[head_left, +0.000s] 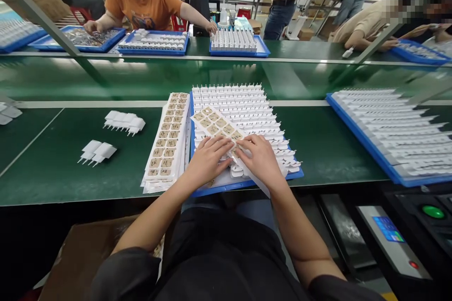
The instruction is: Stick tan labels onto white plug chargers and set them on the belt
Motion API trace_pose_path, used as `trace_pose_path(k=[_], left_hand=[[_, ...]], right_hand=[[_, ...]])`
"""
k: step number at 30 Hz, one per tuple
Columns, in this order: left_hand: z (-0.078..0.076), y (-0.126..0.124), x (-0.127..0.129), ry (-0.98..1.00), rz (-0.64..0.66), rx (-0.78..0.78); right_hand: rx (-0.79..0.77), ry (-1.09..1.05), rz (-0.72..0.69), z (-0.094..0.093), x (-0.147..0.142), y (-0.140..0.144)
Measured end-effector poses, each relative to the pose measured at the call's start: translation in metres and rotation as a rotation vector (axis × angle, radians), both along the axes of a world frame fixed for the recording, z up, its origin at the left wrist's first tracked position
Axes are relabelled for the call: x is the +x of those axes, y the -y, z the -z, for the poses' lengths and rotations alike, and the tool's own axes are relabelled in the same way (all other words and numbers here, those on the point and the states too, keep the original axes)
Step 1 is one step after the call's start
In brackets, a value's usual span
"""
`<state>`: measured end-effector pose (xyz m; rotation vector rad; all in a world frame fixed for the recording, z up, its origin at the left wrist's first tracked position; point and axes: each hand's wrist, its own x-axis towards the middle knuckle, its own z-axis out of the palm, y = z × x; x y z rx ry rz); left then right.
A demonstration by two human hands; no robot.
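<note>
Black short-sleeved top [226, 258]; below it, seemingly light-blue trousers [260, 212].

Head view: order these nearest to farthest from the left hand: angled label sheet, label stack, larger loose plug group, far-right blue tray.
From the left hand:
1. Angled label sheet, touching it.
2. Label stack, just left.
3. Larger plug group, farther left.
4. Blue tray, far right.

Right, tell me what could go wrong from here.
The label sheet lies slanted over the white plugs, so dragging it might knock some askew. The blue tray sits at the front of the green bench; a bump could perhaps tip it. The sheet stack beside it might slide.
</note>
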<state>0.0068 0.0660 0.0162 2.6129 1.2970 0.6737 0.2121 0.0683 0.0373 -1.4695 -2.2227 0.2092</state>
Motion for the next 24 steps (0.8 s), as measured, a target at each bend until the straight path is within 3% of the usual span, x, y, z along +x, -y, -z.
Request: trace_pose_path(k=[10, 15, 24], left_hand=[[0.006, 0.000, 0.006, -0.028, -0.059, 0.026], [0.007, -0.001, 0.006, -0.014, -0.068, 0.039], [0.004, 0.000, 0.005, -0.044, -0.071, 0.020]], right_hand=[[0.060, 0.037, 0.074, 0.006, -0.009, -0.001], [0.073, 0.039, 0.029, 0.006, -0.008, -0.005], [0.047, -0.130, -0.010, 0.004, -0.005, -0.008]])
